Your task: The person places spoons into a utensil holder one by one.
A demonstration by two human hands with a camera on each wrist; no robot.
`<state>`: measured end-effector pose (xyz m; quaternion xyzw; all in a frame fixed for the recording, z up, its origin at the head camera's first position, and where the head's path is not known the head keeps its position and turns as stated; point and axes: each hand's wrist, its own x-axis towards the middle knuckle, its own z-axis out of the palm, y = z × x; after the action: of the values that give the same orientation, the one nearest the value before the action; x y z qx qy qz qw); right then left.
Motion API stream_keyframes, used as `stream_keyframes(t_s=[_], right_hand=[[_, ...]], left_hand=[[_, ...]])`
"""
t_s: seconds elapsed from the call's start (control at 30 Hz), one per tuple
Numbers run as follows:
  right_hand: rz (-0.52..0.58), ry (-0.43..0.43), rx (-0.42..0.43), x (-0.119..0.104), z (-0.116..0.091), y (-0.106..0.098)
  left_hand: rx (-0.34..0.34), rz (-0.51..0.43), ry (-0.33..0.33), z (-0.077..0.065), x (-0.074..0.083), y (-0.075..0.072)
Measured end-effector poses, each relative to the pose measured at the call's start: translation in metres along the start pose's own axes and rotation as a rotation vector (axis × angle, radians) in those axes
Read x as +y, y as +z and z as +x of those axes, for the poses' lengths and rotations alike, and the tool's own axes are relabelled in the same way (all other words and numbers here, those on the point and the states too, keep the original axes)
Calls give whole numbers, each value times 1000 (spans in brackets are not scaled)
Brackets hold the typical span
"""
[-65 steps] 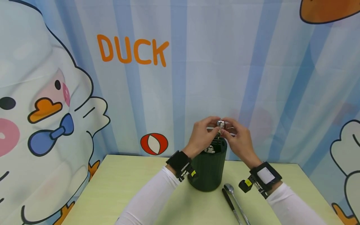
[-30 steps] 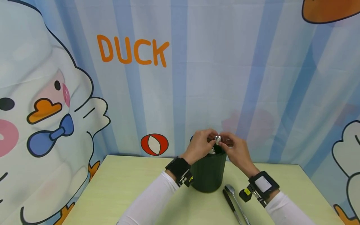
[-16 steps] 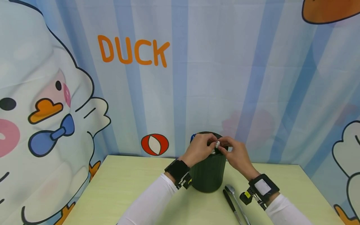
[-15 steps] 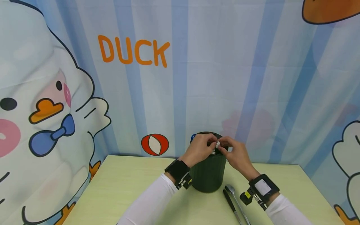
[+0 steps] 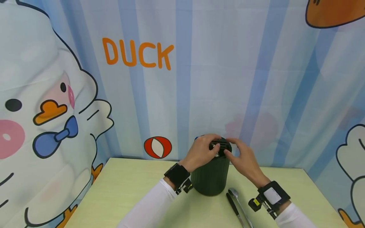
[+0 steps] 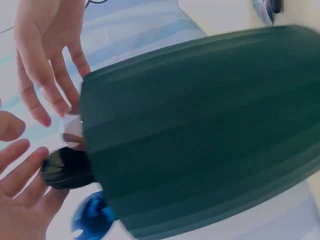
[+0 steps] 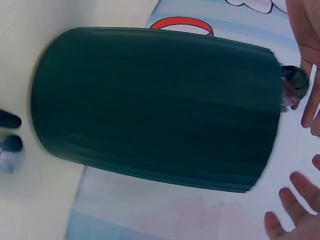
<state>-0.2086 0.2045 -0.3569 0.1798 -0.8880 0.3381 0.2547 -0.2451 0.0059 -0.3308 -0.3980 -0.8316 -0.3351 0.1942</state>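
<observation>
A dark green ribbed utensil holder (image 5: 210, 179) with a black slotted insert (image 5: 225, 145) stands upright at the back of the table. My left hand (image 5: 201, 152) is over the left of its top, thumb and fingers spread. At the right rim, my right hand (image 5: 244, 160) has its fingers apart, holding nothing. Shiny silver utensil ends (image 7: 295, 82) show just above the rim. In the left wrist view, a dark glossy rounded utensil end (image 6: 67, 169) is beside my left fingertips, and a blue shiny rounded end (image 6: 95, 215) sticks out below it.
On the table (image 5: 137, 190) in front of the holder lie a long silver spoon (image 5: 234, 192) and a black-handled utensil (image 5: 232, 202), side by side near my right wrist. A blue striped curtain (image 5: 211, 63) with duck prints hangs behind the table.
Both hands came down to the holder's top with a silver-ended utensil, which went lower between the slots. The fingers have let go of it and spread apart.
</observation>
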Motion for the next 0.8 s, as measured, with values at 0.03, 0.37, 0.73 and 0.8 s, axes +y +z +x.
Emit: stream_keyframes(t_s=[0.03,0.37,0.73,0.8], right_hand=[[-13,-4,-5,-2,-2,-2],[-156,-34,-49,-14,-36,-24],[-247,40,-70,-9,-99,-34],[-266,69,-80,-7,-109,-32]], left_hand=[[11,23,24,-1,1,-1],[-48,370,287,-19,23,-8],[-290,423,367,-47,35,26],[-340,422,372,-52,35,37]])
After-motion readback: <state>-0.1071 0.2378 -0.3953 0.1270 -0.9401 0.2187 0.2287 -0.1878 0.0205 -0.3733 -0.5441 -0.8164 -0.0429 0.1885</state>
